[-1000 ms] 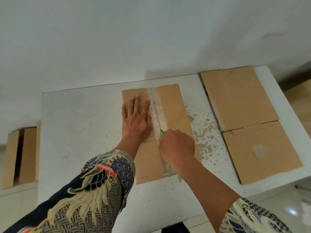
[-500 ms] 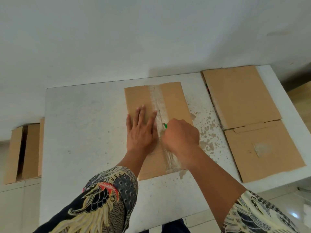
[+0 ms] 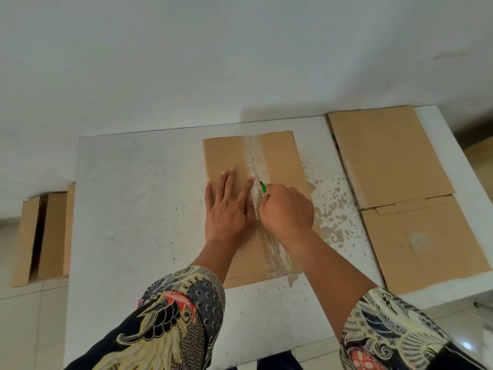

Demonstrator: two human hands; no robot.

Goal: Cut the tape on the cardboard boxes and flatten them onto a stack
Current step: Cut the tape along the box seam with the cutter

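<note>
A taped cardboard box (image 3: pixel 282 156) lies on the white table (image 3: pixel 138 209), with a strip of clear tape (image 3: pixel 256 158) running down its middle. My left hand (image 3: pixel 229 209) lies flat on the box, fingers spread, just left of the tape. My right hand (image 3: pixel 288 209) is closed around a green-handled cutter (image 3: pixel 263 187), whose blade tip touches the tape seam. Most of the cutter is hidden inside my fist.
A stack of flattened cardboard (image 3: pixel 400 188) covers the right part of the table, reaching its right and front edges. More cardboard boxes (image 3: pixel 42 236) stand on the floor left of the table. A white wall rises behind the table. Brown stains (image 3: pixel 336 209) mark the surface beside the box.
Both hands have slid toward me along the tape seam, the cutter moving with the right hand. The view has shifted slightly.
</note>
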